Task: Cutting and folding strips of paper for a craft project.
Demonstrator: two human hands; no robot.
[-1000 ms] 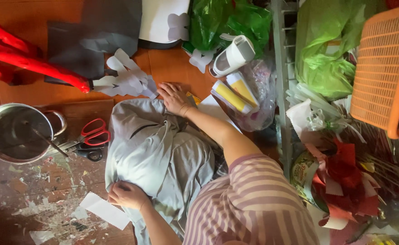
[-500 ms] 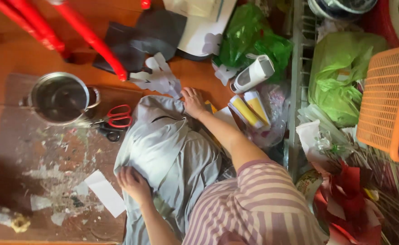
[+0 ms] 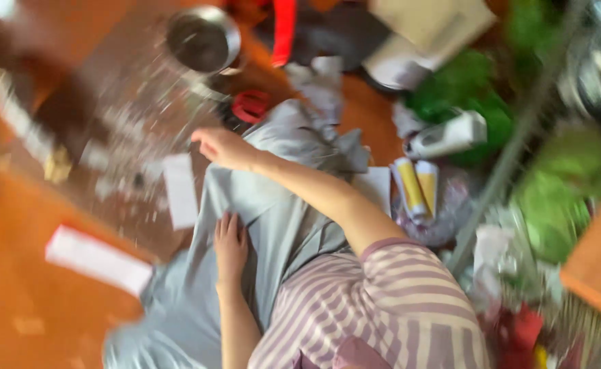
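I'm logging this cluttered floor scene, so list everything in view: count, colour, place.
cloth: one, grey, centre, under both hands
pot: one, metal, top
scissors: one, red handles, above cloth
paper slips: two, white, left of cloth
tubes: two, yellow-white, right of cloth
bags: several, green, right
basket: one, orange, right edge
striped sleeve: one, purple-white, bottom
left hand: flat on cloth
right hand: at the cloth's upper edge

View swung and blurred — pot now sits at top centre, was left. Right hand left the cloth's far edge by the tubes and reached across to its upper-left edge. Left hand slid from the lower-left edge to mid-cloth, lying flat. Paper slip now centre-left.
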